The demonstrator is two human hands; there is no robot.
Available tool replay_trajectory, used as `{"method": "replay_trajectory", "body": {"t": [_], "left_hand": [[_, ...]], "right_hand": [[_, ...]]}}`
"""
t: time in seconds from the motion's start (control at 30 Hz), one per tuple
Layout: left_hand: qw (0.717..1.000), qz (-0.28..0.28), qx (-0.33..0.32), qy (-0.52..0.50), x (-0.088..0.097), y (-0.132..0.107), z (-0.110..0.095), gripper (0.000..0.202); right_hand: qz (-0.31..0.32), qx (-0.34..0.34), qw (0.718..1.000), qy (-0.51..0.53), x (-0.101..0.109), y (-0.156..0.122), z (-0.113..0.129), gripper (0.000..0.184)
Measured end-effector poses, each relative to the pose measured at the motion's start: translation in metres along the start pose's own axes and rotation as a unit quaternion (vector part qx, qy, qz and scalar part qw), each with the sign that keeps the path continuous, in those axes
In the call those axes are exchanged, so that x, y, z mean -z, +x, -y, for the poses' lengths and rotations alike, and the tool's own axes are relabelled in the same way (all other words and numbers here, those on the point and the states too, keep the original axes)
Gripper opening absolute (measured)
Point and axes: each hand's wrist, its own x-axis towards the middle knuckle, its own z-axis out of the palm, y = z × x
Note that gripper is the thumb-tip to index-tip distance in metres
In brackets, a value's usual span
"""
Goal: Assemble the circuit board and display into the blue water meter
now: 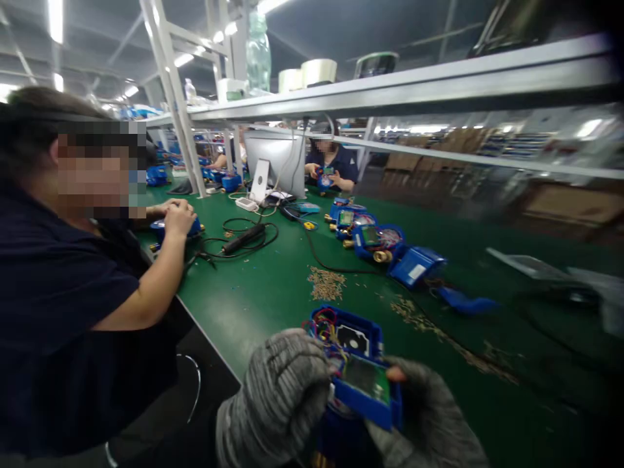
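A blue water meter (365, 406) with its lid raised is between my two gloved hands. Inside the housing lie a green circuit board (377, 381) with a dark display and a bundle of thin coloured wires (327, 325). My left hand (277, 390), in a grey knitted glove, is closed with curled fingers against the meter's left side, by the wires; its fingertips are hidden. Gripping the housing from the right is my right hand (431, 413), its bare thumb tip on the board's edge. A brass fitting (322, 459) shows below the meter.
More blue meters (377, 240) stand in a row on the green table (248, 305). Small screws (325, 284) lie in piles. A black electric screwdriver (244, 238) and cables lie left of centre. A co-worker (63, 273) sits at left; another (336, 159) works opposite, beside a monitor (277, 159). A shelf (390, 91) crosses overhead.
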Motion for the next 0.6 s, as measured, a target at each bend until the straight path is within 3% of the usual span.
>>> {"method": "replay_trajectory", "body": {"t": [0.17,0.27,0.43,0.6], "left_hand": [[0.998,-0.042,-0.017,-0.041,-0.01,-0.004,0.002,0.026],[0.999,-0.02,-0.008,-0.034,-0.013,-0.004,0.002,0.03],[0.999,0.011,-0.046,0.003,-0.014,-0.001,0.006,0.032],[0.997,0.003,-0.071,0.012,-0.016,0.004,0.009,0.025]], "right_hand": [[-0.044,-0.069,0.997,0.0,-0.008,-0.003,0.012,0.034],[-0.02,-0.072,0.997,0.023,-0.006,-0.003,0.015,0.035],[0.006,-0.075,0.995,0.072,-0.003,-0.001,0.012,0.034],[0.009,-0.108,0.988,0.109,-0.004,0.004,0.01,0.035]]}}
